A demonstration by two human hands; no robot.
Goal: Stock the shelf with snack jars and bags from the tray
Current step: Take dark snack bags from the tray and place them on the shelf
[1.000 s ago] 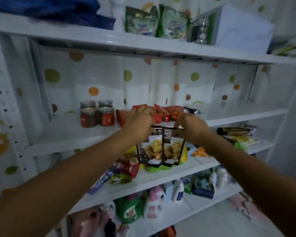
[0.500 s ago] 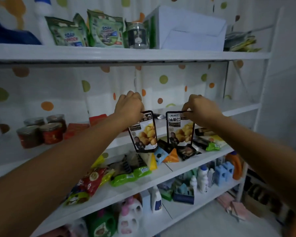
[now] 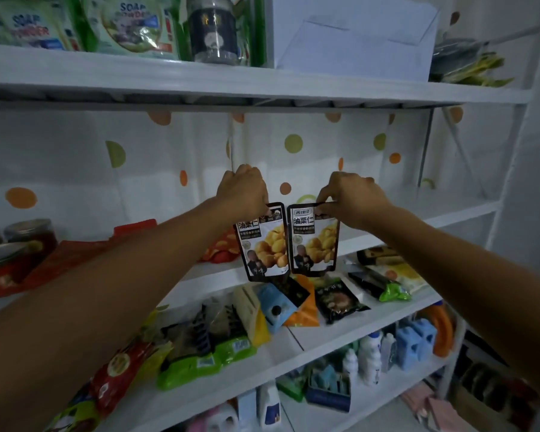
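Left forearm (image 3: 122,291): reaches up and forward from the lower left corner.
Right forearm (image 3: 465,275): reaches in from the right edge, at about the same height.
Left hand (image 3: 243,194): fingers curled, pinching the top edge of the left bag (image 3: 262,247).
Right hand (image 3: 351,199): thumb and fingers pinched on the top edge of the right bag (image 3: 314,244).
Bags: two matching black pouches picturing yellow chestnuts. They hang side by side in the air, almost touching, in front of the middle shelf (image 3: 449,213). The left one tilts slightly.
Lower shelf (image 3: 306,336): below the hanging bags, it carries a loose mix of packets, among them a green packet (image 3: 206,360), a blue pouch (image 3: 275,307) and a dark packet (image 3: 337,300).
Bottom shelf: white and blue bottles (image 3: 368,357) stand in a group.
Middle shelf, left part: jars (image 3: 28,235) with dark and red contents stand at the far left, with red bags (image 3: 75,254) lying just beside them.
Top shelf (image 3: 262,85): holds soap powder bags (image 3: 131,23), a dark jar (image 3: 215,29) and a white box (image 3: 356,35).
Backdrop (image 3: 169,157): a white sheet with orange and green dots behind the shelves.
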